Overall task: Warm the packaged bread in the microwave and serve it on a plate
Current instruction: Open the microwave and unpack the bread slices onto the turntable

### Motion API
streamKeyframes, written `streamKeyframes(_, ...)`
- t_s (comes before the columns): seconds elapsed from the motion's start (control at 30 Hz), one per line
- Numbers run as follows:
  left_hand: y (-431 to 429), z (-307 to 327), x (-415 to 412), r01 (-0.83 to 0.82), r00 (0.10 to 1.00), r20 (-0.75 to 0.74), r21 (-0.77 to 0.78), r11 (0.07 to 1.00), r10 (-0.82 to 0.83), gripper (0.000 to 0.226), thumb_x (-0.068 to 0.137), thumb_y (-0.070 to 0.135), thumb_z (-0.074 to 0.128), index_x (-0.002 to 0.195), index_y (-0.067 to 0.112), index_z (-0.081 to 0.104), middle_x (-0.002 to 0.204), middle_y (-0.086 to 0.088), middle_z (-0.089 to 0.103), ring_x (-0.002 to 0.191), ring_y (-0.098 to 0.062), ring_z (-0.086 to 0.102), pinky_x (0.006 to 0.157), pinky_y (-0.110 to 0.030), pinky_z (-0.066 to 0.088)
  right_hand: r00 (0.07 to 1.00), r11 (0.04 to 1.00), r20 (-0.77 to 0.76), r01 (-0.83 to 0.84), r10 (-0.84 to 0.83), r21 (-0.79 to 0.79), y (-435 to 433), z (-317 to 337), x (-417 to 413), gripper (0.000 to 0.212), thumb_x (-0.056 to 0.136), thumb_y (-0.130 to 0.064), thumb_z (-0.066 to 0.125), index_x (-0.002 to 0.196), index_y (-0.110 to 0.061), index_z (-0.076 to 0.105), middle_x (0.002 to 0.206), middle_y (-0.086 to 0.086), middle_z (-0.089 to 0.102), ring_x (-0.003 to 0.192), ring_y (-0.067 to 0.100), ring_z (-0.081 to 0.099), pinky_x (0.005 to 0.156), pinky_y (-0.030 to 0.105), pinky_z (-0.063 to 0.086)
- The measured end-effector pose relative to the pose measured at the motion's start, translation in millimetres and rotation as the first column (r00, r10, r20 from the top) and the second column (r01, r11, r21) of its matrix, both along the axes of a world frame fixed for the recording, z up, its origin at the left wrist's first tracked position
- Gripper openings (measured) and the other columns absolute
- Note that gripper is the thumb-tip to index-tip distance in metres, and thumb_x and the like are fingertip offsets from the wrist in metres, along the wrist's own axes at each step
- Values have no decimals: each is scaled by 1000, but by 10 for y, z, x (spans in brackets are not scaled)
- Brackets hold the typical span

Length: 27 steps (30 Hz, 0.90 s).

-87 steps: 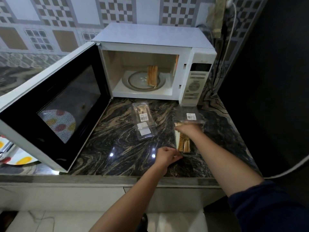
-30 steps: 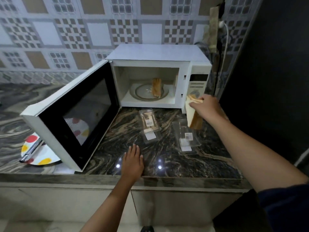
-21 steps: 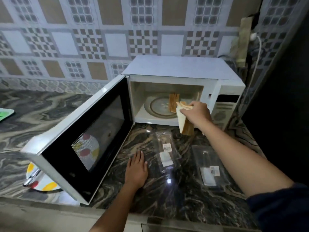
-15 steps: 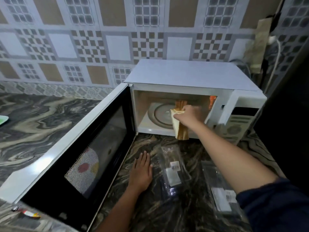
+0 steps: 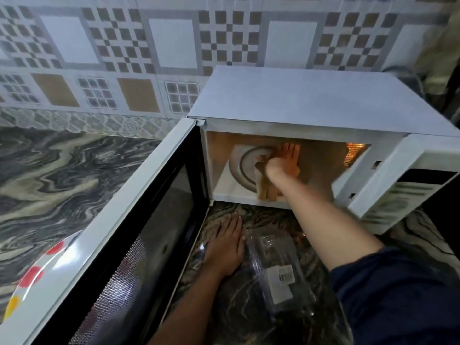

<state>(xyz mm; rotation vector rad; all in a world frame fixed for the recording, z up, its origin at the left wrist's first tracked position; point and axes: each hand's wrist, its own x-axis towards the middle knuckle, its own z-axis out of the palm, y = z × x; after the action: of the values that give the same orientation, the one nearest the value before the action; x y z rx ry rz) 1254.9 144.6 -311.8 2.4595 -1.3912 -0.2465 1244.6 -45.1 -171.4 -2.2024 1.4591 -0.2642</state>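
Observation:
The white microwave (image 5: 298, 100) stands with its door (image 5: 129, 245) swung wide to the left. My right hand (image 5: 278, 174) is inside the lit cavity, shut on bread slices (image 5: 267, 191) that hang down over the glass turntable (image 5: 245, 168). More bread (image 5: 290, 153) stands upright on the turntable just behind my hand. My left hand (image 5: 225, 247) lies flat and open on the marble counter below the cavity. An empty clear plastic bread package (image 5: 276, 267) with a barcode label lies right of that hand.
A white plate (image 5: 32, 277) with red and yellow dots sits on the counter left of the door, partly hidden by it. The microwave's control panel (image 5: 398, 202) is at the right. A tiled wall (image 5: 149, 46) rises behind the marble counter (image 5: 49, 175).
My right hand has carried the bread slices from the front of the microwave opening into the cavity, over the turntable. My left hand stays flat on the counter. The view has moved closer.

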Motion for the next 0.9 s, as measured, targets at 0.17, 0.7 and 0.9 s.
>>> streamKeyframes(0.17, 3, -39, 0, -5, 1000, -30, -39, 999, 4, 77, 81, 52, -2, 150, 20, 8, 159, 6, 4, 146, -5, -1, 113, -23, -9, 988, 994, -104, -112, 110, -14, -95, -57, 38, 71, 92, -40, 53, 146, -6, 23, 152, 11, 25, 141, 27, 24, 114, 31, 19)
streamKeyframes(0.7, 7, -15, -12, -29, 999, -31, -75, 997, 26, 60, 95, 43, 22, 150, 21, 12, 159, 5, 8, 145, -6, 2, 115, -23, -5, 923, 837, 57, -317, 380, -446, 359, -457, -547, 48, 92, -11, 46, 139, -14, 38, 139, 14, 40, 117, 38, 46, 80, 45, 49)
streamKeyframes(0.9, 11, -12, -12, -30, 998, -60, -106, 994, 24, 57, 98, 39, 29, 150, 21, 13, 159, 5, 8, 145, -5, 1, 115, -23, -4, 924, 802, -4, -334, 383, -496, 291, -475, -341, 46, 93, -9, 44, 138, -11, 38, 140, 14, 39, 125, 30, 43, 92, 31, 39)
